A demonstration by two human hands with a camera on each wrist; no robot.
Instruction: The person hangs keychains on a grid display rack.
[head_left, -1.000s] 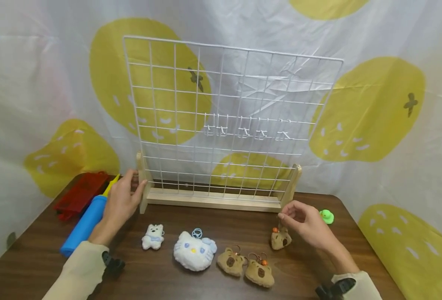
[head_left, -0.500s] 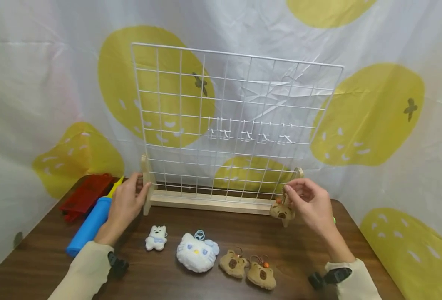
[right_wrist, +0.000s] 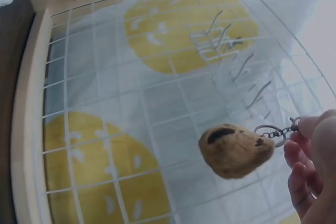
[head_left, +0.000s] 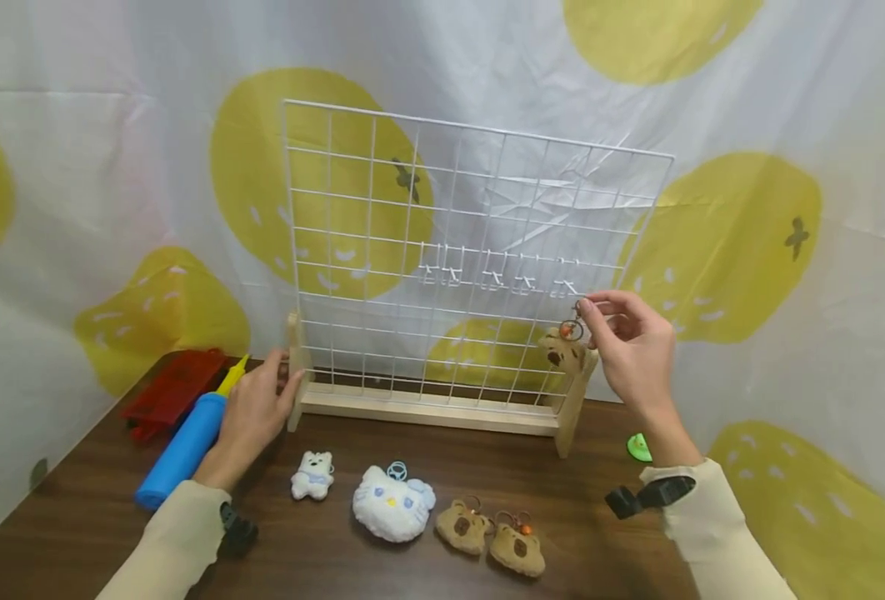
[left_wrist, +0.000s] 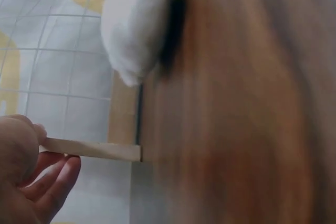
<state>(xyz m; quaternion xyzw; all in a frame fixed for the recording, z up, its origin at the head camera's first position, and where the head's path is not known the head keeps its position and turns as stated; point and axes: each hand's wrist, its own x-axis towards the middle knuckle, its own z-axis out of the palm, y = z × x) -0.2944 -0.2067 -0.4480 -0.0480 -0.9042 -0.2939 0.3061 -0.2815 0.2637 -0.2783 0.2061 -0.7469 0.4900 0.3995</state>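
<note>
My right hand (head_left: 637,350) pinches the ring and chain of a brown plush keychain (head_left: 560,350), which dangles in front of the rack's right post. The right wrist view shows the same plush keychain (right_wrist: 236,150) below its metal ring, held between thumb and fingers. Above it, several white hooks (head_left: 493,279) hang on the white wire grid rack (head_left: 442,200). My left hand (head_left: 257,408) grips the rack's left wooden post (head_left: 297,358); in the left wrist view, thumb and fingers lie on either side of that wooden post (left_wrist: 94,149).
On the table (head_left: 322,550) lie a small white bear plush (head_left: 312,476), a white cat-face plush (head_left: 392,504) and two brown plush keychains (head_left: 517,550). A blue pump (head_left: 183,450) and red box (head_left: 172,392) lie left. A green toy (head_left: 638,447) sits right.
My right hand has lifted the brown plush keychain from near the table to just below the rightmost hook. My left hand stays on the post. The head view has shifted slightly.
</note>
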